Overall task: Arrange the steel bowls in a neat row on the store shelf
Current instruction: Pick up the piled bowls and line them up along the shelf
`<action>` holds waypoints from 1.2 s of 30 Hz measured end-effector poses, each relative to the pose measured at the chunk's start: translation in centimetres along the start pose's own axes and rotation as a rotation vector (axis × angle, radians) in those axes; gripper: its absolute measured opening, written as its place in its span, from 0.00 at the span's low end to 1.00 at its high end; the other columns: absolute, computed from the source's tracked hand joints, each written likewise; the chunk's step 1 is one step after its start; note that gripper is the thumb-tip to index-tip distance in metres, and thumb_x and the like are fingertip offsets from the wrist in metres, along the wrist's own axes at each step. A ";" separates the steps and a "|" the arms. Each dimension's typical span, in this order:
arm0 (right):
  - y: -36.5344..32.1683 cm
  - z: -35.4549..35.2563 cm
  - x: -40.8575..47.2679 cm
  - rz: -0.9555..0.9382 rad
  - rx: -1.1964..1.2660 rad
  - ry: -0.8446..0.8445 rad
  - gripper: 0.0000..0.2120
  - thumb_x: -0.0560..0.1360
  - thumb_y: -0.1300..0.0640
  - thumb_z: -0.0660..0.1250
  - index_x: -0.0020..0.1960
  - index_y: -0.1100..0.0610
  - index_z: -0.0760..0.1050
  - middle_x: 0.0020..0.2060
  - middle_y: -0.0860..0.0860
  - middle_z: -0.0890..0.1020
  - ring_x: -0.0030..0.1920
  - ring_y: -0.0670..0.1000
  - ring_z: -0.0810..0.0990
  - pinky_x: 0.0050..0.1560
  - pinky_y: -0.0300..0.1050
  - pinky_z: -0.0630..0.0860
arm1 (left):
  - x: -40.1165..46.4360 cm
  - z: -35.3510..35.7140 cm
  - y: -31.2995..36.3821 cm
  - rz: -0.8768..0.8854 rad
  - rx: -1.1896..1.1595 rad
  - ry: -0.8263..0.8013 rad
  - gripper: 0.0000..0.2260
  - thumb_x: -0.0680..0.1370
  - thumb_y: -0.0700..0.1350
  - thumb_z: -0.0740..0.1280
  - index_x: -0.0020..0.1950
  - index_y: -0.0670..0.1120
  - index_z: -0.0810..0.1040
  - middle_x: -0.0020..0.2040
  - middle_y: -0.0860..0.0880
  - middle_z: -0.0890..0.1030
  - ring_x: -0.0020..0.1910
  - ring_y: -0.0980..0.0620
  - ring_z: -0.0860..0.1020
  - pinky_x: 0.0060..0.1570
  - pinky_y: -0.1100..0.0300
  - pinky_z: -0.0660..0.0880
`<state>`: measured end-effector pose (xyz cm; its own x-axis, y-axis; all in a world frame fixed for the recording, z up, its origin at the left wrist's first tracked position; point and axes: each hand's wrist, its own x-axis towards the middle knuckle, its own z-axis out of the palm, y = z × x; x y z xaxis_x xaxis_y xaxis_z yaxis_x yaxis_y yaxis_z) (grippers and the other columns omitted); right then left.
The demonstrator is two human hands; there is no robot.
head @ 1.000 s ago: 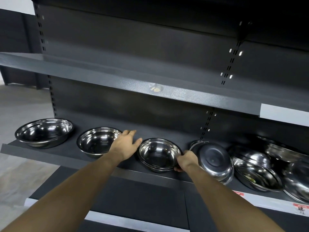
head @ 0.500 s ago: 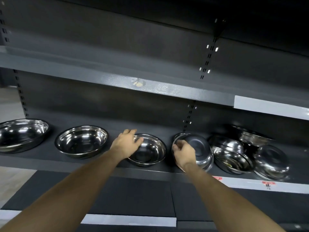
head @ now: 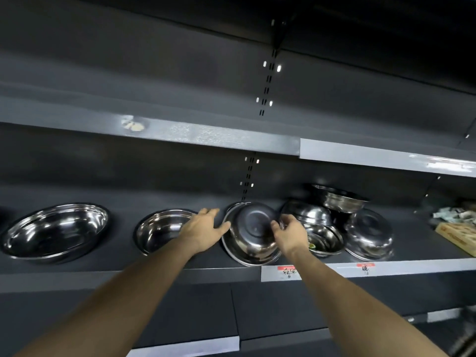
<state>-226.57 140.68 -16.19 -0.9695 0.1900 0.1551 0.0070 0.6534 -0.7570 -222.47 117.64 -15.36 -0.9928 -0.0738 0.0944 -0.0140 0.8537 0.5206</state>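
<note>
Two steel bowls stand upright on the dark shelf: a wide bowl at the left and a smaller bowl beside it. A third steel bowl is tipped on edge, its base facing me. My left hand lies over the smaller bowl's right side, fingers straight, thumb at the tipped bowl's left rim. My right hand pinches the tipped bowl's right rim with curled fingers. A jumbled pile of bowls sits to the right, some overturned.
An upper shelf overhangs the bowls closely. Price labels run along the shelf's front edge. A cardboard box and some packets sit at the far right. Another shelf lies below.
The view has swung right. My left hand slid from the smaller bowl's left rim across to the tipped bowl. My right hand shifted to the tipped bowl's right rim.
</note>
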 end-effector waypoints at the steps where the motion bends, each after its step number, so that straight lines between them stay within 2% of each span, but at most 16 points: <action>1: 0.5 -0.3 0.6 0.004 0.002 -0.006 0.23 0.77 0.50 0.67 0.68 0.59 0.72 0.62 0.55 0.80 0.64 0.56 0.78 0.63 0.42 0.71 | 0.4 0.4 0.6 -0.004 0.003 0.001 0.31 0.78 0.64 0.59 0.76 0.50 0.63 0.74 0.46 0.66 0.72 0.45 0.67 0.68 0.50 0.67; 5: 2.4 -1.1 3.1 0.003 -0.004 -0.044 0.26 0.76 0.49 0.67 0.69 0.60 0.71 0.62 0.56 0.80 0.64 0.56 0.77 0.63 0.42 0.70 | 1.7 2.2 2.9 -0.029 -0.027 0.000 0.30 0.78 0.63 0.59 0.76 0.49 0.63 0.73 0.46 0.67 0.71 0.45 0.68 0.68 0.52 0.66; 11: 4.8 -1.3 6.1 0.000 -0.039 -0.151 0.31 0.75 0.42 0.66 0.72 0.58 0.69 0.65 0.55 0.78 0.67 0.57 0.74 0.68 0.46 0.68 | 2.9 4.7 4.7 -0.096 -0.096 0.015 0.30 0.79 0.60 0.61 0.77 0.49 0.62 0.72 0.44 0.68 0.71 0.45 0.69 0.71 0.55 0.64; 14: 5.5 -0.7 6.8 -0.034 -0.024 -0.219 0.28 0.75 0.39 0.65 0.67 0.57 0.73 0.62 0.55 0.81 0.66 0.58 0.75 0.69 0.46 0.69 | 3.3 5.6 4.8 -0.131 -0.132 0.015 0.30 0.79 0.60 0.61 0.78 0.48 0.61 0.73 0.44 0.68 0.71 0.45 0.68 0.72 0.54 0.63; 16: 5.8 -0.2 7.0 -0.066 -0.065 -0.269 0.30 0.75 0.36 0.62 0.67 0.57 0.74 0.64 0.55 0.78 0.72 0.58 0.68 0.73 0.51 0.65 | 3.6 6.1 4.9 -0.150 -0.160 -0.003 0.30 0.79 0.61 0.60 0.78 0.49 0.60 0.73 0.43 0.68 0.71 0.44 0.68 0.72 0.51 0.63; 19: 5.9 0.5 6.6 -0.076 -0.184 -0.328 0.38 0.75 0.31 0.55 0.74 0.58 0.67 0.75 0.55 0.67 0.79 0.58 0.50 0.79 0.53 0.48 | 4.1 6.7 5.1 -0.207 -0.225 -0.072 0.32 0.78 0.62 0.60 0.78 0.49 0.57 0.73 0.43 0.69 0.71 0.44 0.69 0.71 0.53 0.64; 21: 5.8 0.8 6.3 -0.075 -0.204 -0.333 0.40 0.75 0.30 0.54 0.75 0.58 0.66 0.77 0.56 0.63 0.79 0.58 0.46 0.79 0.53 0.46 | 4.4 7.1 5.5 -0.248 -0.294 -0.093 0.34 0.78 0.63 0.61 0.78 0.50 0.55 0.71 0.43 0.71 0.69 0.44 0.72 0.69 0.55 0.66; 25: 5.5 0.6 6.1 -0.076 -0.212 -0.307 0.38 0.76 0.31 0.54 0.72 0.59 0.70 0.72 0.57 0.70 0.78 0.59 0.51 0.78 0.53 0.48 | 4.9 7.5 6.2 -0.328 -0.422 -0.035 0.35 0.77 0.63 0.62 0.78 0.46 0.57 0.71 0.43 0.72 0.68 0.43 0.72 0.69 0.54 0.67; 30: 5.1 0.1 5.4 -0.130 -0.128 -0.227 0.32 0.74 0.32 0.60 0.63 0.57 0.77 0.61 0.57 0.80 0.72 0.56 0.64 0.77 0.53 0.55 | 4.8 7.2 6.6 -0.413 -0.605 0.028 0.35 0.75 0.66 0.62 0.74 0.46 0.64 0.68 0.44 0.75 0.67 0.43 0.73 0.69 0.51 0.67; 32: 4.8 0.0 5.3 -0.166 -0.103 -0.170 0.30 0.73 0.33 0.63 0.62 0.55 0.78 0.60 0.56 0.80 0.71 0.57 0.65 0.75 0.52 0.59 | 4.6 7.0 6.7 -0.430 -0.632 0.053 0.34 0.75 0.67 0.61 0.74 0.46 0.65 0.68 0.43 0.75 0.66 0.42 0.73 0.68 0.52 0.67; 36: 3.9 -0.3 5.1 -0.224 -0.064 -0.083 0.36 0.70 0.31 0.65 0.68 0.56 0.75 0.66 0.54 0.77 0.70 0.55 0.67 0.73 0.48 0.63 | 4.3 5.7 6.9 -0.447 -0.651 0.103 0.35 0.75 0.67 0.59 0.72 0.44 0.67 0.68 0.41 0.74 0.67 0.41 0.73 0.67 0.52 0.67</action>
<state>-231.42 144.44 -18.13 -0.9655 -0.0240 0.2593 -0.1972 0.7177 -0.6678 -227.48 126.14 -16.18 -0.8930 -0.4131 -0.1789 -0.3044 0.2614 0.9160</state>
